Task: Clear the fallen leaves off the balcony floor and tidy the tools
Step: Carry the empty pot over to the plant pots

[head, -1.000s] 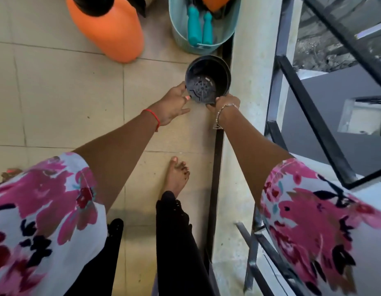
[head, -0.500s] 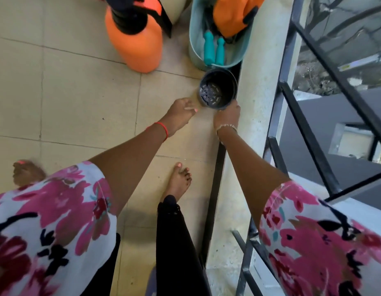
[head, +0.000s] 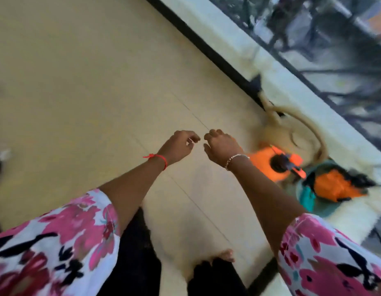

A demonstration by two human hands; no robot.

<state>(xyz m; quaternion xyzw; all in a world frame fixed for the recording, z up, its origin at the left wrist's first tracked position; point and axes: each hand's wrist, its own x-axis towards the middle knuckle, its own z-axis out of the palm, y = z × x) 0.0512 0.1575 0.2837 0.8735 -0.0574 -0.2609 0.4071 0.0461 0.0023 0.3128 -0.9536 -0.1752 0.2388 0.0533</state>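
Hands, left (head: pixel 181 144) and right (head: pixel 221 146), hover loosely curled, empty, over beige tiles (head: pixel 78 82) (railing (head: pixel 334 67) beyond).

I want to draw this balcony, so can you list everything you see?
Floor tiles: many, beige, left and middle.
Ledge: one, pale, along the floor's edge.
Railing: one, black, top right, blurred.
Sprayer: one, orange with black top, right of the hands.
Bucket: one, teal, beside the sprayer, holding orange and teal things.
Cream thing: one, looped handle, behind the sprayer; too blurred to name.
Sleeves: two, pink floral, bottom corners.
Foot: one, bare, bottom middle.
Hands: two; left hand and right hand hold nothing.
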